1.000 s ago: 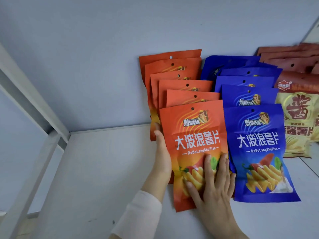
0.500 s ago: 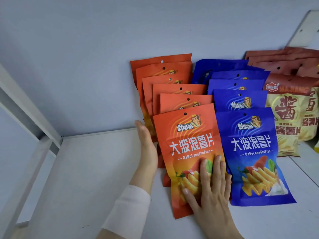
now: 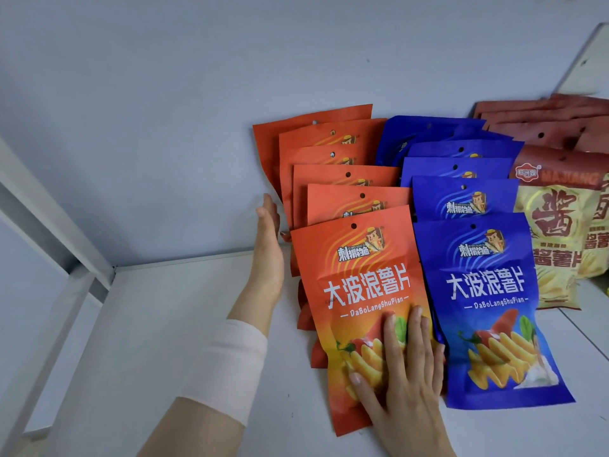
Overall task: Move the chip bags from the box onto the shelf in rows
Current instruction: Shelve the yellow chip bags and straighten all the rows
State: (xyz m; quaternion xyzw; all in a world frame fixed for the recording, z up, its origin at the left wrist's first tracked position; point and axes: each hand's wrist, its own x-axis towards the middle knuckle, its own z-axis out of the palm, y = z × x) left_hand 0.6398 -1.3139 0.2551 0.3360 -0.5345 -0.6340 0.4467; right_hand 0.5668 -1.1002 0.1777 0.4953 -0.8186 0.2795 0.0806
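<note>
The right hand [image 3: 405,387] lies flat, fingers straight, on the lower part of the front orange bag [image 3: 356,285], the nearest one in a row of orange bags [image 3: 329,150] on the white shelf [image 3: 164,324]. The left hand [image 3: 268,245], also flat and holding nothing, touches this row's side at 9 o'clock. A row of blue bags [image 3: 478,291] is just beside at 3 o'clock, with yellow bags [image 3: 557,219] further at 2 o'clock.

Left row: we see orange foil chip bags [image 3: 362,275], overlapped front to back.
Right beside: blue foil chip bags [image 3: 478,291].
</note>
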